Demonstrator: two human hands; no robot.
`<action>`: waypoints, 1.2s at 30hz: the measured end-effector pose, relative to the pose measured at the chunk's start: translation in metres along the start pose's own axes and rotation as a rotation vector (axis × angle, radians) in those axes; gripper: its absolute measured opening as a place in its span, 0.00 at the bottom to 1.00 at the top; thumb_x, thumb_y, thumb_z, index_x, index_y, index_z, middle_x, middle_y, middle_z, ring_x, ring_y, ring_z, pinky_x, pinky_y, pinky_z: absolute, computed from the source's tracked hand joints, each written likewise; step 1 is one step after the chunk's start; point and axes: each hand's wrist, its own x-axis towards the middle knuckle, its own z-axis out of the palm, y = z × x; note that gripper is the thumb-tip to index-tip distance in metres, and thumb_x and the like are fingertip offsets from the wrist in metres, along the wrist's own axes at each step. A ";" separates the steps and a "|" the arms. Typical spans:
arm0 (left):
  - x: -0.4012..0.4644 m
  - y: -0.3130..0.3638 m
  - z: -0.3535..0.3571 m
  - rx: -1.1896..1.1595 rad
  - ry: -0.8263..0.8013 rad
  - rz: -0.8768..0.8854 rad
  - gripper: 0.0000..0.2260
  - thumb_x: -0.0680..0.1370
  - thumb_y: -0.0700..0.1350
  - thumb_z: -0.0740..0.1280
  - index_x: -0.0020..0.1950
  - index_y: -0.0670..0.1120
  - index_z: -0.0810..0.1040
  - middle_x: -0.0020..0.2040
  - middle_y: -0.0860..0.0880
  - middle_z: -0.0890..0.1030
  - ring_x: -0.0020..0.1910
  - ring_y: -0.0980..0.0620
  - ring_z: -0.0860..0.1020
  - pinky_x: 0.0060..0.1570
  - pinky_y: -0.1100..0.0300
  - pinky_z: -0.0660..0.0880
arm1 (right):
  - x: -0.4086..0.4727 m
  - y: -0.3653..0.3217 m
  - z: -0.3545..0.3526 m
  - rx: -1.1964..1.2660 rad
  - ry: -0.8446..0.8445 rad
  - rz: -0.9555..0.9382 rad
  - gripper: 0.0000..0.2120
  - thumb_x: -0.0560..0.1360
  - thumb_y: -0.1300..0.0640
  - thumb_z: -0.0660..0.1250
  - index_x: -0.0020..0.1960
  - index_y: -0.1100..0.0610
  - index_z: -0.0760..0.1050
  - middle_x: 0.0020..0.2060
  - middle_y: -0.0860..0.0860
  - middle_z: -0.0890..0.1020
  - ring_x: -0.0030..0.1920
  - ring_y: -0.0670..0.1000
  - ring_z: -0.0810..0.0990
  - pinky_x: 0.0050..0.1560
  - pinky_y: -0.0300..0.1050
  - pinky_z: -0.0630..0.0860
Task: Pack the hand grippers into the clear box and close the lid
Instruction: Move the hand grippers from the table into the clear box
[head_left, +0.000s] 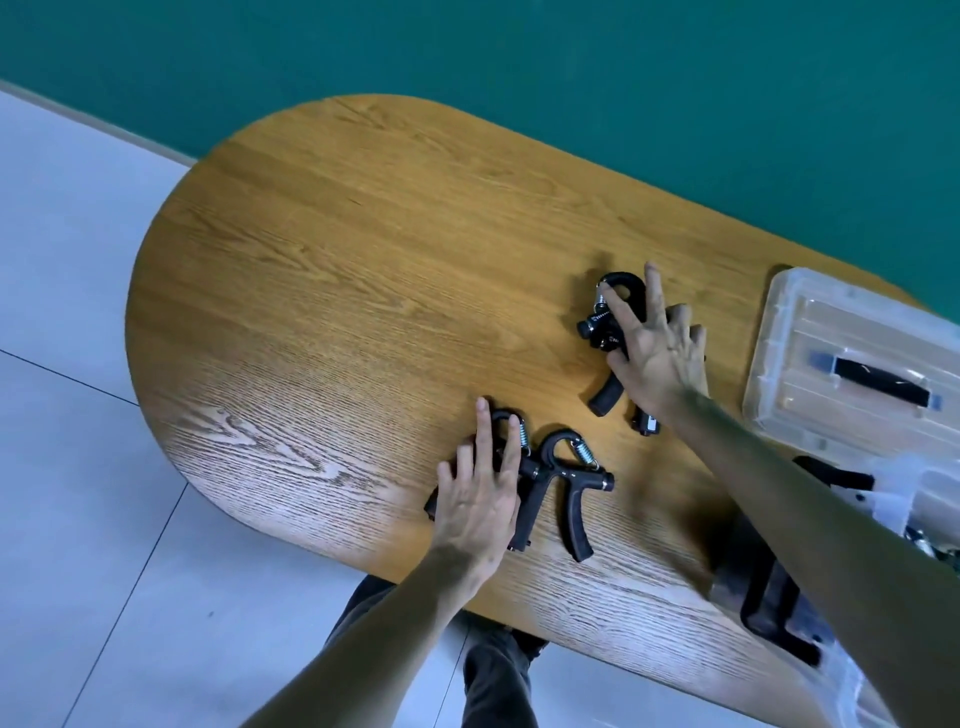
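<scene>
Two black hand grippers (563, 478) with steel springs lie side by side near the table's front edge. My left hand (480, 493) rests flat on the left one, fingers spread. Farther back, a small pile of black hand grippers (602, 327) lies under my right hand (657, 348), whose fingers are spread over them; I cannot tell whether it grips any. The clear lid (852, 369) with a black handle lies flat at the right. Below it, the clear box (930, 499) sits at the right edge, partly hidden by my right arm, with black grippers inside.
The oval wooden table (337, 291) stands against a green wall. Pale floor tiles lie to the left and in front. A dark object (769, 597) shows under my right forearm at the table's near right.
</scene>
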 end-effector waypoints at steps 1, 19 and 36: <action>-0.003 0.001 -0.001 0.002 -0.014 0.000 0.44 0.79 0.42 0.67 0.81 0.45 0.35 0.78 0.35 0.30 0.59 0.42 0.70 0.57 0.45 0.72 | -0.005 -0.002 0.000 -0.017 0.028 0.014 0.38 0.77 0.55 0.63 0.80 0.41 0.48 0.81 0.55 0.40 0.58 0.61 0.67 0.50 0.54 0.65; -0.031 0.069 -0.075 0.190 0.215 -0.140 0.34 0.84 0.48 0.55 0.81 0.50 0.35 0.81 0.39 0.36 0.56 0.45 0.64 0.52 0.51 0.66 | -0.140 0.025 -0.074 -0.094 0.106 -0.040 0.36 0.79 0.51 0.60 0.81 0.45 0.45 0.81 0.52 0.41 0.55 0.59 0.67 0.49 0.56 0.75; -0.070 0.221 -0.115 0.052 0.460 -0.033 0.31 0.83 0.49 0.58 0.83 0.51 0.46 0.83 0.41 0.44 0.54 0.45 0.65 0.53 0.51 0.65 | -0.244 0.115 -0.128 0.013 0.256 0.133 0.36 0.73 0.55 0.65 0.78 0.47 0.57 0.81 0.53 0.52 0.53 0.63 0.70 0.42 0.56 0.78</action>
